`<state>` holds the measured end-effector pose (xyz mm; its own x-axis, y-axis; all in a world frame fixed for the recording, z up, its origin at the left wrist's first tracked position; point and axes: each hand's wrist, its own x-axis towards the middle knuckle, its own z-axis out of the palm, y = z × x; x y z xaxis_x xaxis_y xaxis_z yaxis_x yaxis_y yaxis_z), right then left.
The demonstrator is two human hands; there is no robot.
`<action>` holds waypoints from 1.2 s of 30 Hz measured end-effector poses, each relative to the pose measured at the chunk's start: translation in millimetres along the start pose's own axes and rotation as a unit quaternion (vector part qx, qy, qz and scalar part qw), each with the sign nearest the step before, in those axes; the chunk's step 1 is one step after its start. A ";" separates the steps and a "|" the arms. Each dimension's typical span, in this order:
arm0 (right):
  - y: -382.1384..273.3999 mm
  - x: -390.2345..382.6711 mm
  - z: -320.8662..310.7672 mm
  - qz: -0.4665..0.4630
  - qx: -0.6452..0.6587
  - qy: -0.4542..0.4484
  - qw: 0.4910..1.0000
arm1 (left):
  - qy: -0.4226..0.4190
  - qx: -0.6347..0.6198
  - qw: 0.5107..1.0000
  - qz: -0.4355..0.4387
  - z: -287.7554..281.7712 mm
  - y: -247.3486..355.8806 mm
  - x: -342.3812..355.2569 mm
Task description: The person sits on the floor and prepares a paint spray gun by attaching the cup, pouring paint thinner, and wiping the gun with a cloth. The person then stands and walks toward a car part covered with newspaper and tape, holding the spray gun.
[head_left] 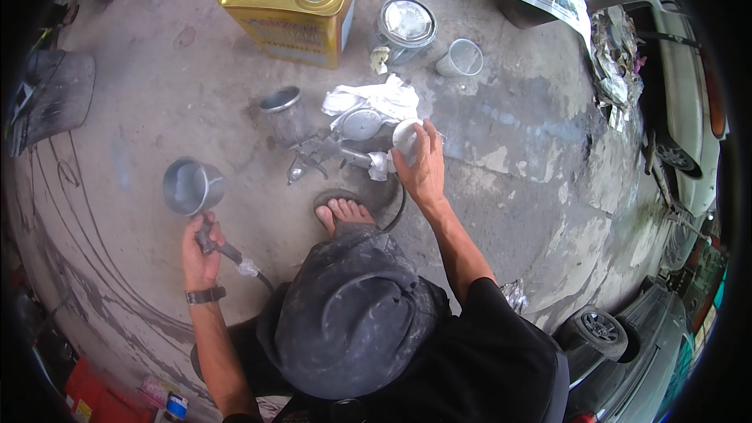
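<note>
Left hand (202, 247): we curl our fingers inward in a grip.
Left forearm (219, 352): we stretch it forward, leaning slightly outward.
Right hand (423, 160): we bend our fingers opposite the thumb.
Right forearm (457, 243): we angle it forward and inward.
Bare foot (343, 211): our toes point ahead.

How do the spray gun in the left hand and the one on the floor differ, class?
The held spray gun is gripped in the left hand; the other spray gun rests on the floor. The held gun's cup looks larger and paler inside than the other gun's cup. Both cups are open.
</note>
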<state>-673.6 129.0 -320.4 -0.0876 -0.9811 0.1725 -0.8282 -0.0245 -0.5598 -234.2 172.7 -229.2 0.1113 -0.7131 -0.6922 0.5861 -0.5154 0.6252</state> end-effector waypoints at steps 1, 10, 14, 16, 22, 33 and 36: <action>-8.5 5.3 -3.7 0.006 0.011 0.011 1.000 | 0.004 -0.001 1.000 0.002 0.7 0.9 -1.5; -75.7 72.5 -29.2 -0.032 0.218 -0.015 0.975 | 0.017 0.056 0.998 0.022 2.4 -1.2 0.9; -124.7 97.4 -38.1 -0.004 0.326 -0.119 0.938 | 0.068 0.066 0.996 0.003 8.2 2.6 -6.9; -145.2 116.0 -45.1 0.038 0.429 -0.199 0.880 | 0.064 0.061 0.996 0.008 9.6 3.5 -9.9; -242.6 147.1 -66.6 -0.120 0.416 -0.323 0.841 | 0.062 0.063 0.996 0.019 16.6 9.4 -21.7; -336.3 128.8 -52.5 -0.372 0.190 -0.324 0.849 | 0.058 0.082 0.993 0.065 21.3 29.2 -41.0; -344.6 128.0 -50.6 -0.419 0.159 -0.308 0.839 | 0.056 0.079 0.993 0.074 25.1 37.3 -46.3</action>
<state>-427.4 21.6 -64.4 0.8358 -0.5045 0.2165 -0.2578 -0.7089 -0.6565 -237.6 174.6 -164.8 0.2793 -0.7340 -0.6191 0.4242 -0.4841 0.7653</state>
